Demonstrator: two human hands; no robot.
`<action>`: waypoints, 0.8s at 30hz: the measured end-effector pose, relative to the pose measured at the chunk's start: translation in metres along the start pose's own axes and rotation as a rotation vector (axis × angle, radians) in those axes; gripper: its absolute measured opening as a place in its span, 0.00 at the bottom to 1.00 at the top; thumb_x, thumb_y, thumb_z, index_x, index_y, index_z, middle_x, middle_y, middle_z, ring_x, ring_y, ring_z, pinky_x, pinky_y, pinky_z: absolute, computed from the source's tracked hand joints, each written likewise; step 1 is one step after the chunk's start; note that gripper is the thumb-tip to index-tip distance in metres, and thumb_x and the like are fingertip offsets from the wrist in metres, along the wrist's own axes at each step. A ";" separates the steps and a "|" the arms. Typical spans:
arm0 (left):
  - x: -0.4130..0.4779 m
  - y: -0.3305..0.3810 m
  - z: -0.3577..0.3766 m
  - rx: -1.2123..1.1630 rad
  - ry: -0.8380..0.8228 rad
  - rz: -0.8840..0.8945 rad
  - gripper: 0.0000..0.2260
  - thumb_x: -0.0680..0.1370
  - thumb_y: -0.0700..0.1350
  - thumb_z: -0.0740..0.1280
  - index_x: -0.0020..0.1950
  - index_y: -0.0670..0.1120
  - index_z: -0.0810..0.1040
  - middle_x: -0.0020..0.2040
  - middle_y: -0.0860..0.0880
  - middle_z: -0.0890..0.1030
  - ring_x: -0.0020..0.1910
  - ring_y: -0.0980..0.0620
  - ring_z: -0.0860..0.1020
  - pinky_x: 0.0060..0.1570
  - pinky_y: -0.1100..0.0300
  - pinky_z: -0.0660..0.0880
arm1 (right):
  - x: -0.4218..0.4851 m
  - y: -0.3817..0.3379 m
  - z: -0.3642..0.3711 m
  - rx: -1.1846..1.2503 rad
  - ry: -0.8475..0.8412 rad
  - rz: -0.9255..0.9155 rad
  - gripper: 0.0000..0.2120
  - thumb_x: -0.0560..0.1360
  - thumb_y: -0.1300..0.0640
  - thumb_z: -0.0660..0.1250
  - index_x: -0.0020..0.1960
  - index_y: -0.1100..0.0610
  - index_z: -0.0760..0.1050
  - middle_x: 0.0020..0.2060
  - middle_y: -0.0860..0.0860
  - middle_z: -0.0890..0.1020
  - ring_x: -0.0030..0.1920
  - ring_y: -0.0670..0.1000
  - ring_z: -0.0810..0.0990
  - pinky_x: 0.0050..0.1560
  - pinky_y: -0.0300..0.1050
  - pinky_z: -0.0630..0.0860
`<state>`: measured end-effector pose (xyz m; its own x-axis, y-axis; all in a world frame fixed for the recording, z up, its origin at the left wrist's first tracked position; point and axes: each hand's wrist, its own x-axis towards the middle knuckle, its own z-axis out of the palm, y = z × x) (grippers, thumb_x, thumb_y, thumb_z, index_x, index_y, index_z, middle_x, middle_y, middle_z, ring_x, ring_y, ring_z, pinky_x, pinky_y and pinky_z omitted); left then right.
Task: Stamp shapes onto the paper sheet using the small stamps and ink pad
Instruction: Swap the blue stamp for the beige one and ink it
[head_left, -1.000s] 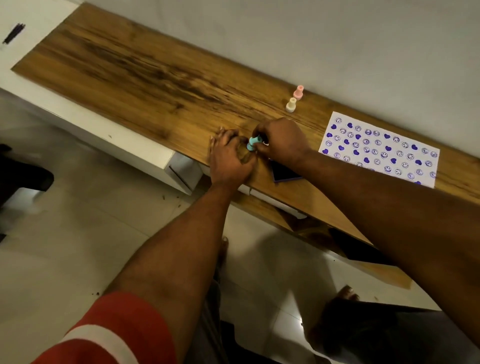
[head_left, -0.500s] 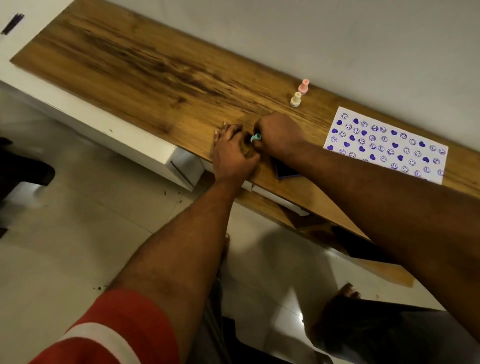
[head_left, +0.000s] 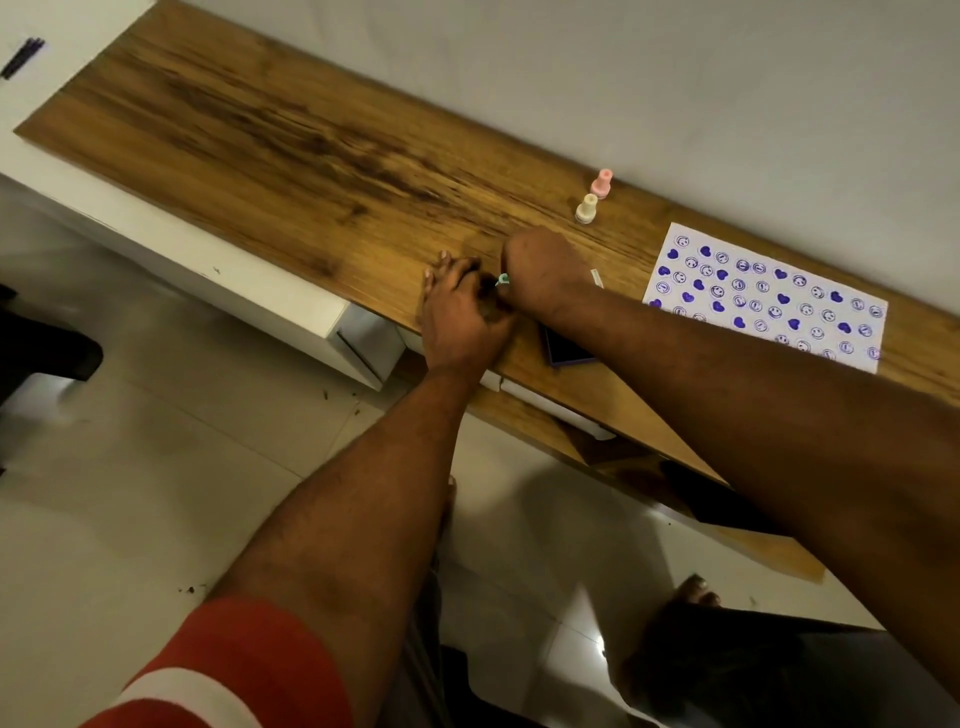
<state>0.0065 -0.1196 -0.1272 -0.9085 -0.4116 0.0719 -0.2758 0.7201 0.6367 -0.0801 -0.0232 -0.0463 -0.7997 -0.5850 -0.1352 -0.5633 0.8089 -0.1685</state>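
**Teal stamp pinched between our hands, paper off to the right**

We are resting our left hand (head_left: 460, 317) on the wooden shelf (head_left: 291, 145), fingers curled; whether it grips anything we cannot tell. Just right of it, our right hand (head_left: 543, 275) is closing around the teal stamp (head_left: 502, 280); only a sliver shows, so we cannot read its axis or heading. The ink pad (head_left: 566, 349) is lying just below-right of that hand. The paper sheet (head_left: 769, 296) is lying farther right, long axis sloping toward lower right, nearer our right hand.
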 end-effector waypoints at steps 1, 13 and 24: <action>0.000 0.000 0.000 0.001 0.003 -0.003 0.24 0.77 0.54 0.72 0.70 0.44 0.80 0.76 0.45 0.75 0.85 0.44 0.59 0.84 0.44 0.48 | -0.002 0.006 -0.002 0.082 0.014 0.007 0.17 0.74 0.44 0.75 0.54 0.56 0.82 0.48 0.53 0.84 0.48 0.53 0.82 0.47 0.46 0.78; -0.012 0.002 0.007 -0.029 0.158 0.046 0.28 0.78 0.54 0.68 0.74 0.41 0.75 0.82 0.39 0.66 0.85 0.40 0.56 0.84 0.41 0.52 | 0.022 0.104 -0.018 -0.163 0.246 0.164 0.20 0.82 0.45 0.63 0.66 0.58 0.73 0.56 0.60 0.81 0.54 0.65 0.82 0.49 0.55 0.77; -0.010 0.001 0.012 -0.043 0.190 0.041 0.24 0.80 0.54 0.63 0.73 0.44 0.76 0.82 0.43 0.67 0.85 0.43 0.57 0.84 0.41 0.52 | 0.025 0.098 -0.010 0.052 0.098 0.210 0.15 0.80 0.49 0.68 0.57 0.60 0.82 0.54 0.61 0.83 0.55 0.61 0.82 0.52 0.50 0.76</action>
<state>0.0113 -0.1084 -0.1366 -0.8421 -0.4833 0.2393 -0.2227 0.7158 0.6618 -0.1574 0.0425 -0.0566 -0.9158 -0.3940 -0.0774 -0.3733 0.9065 -0.1974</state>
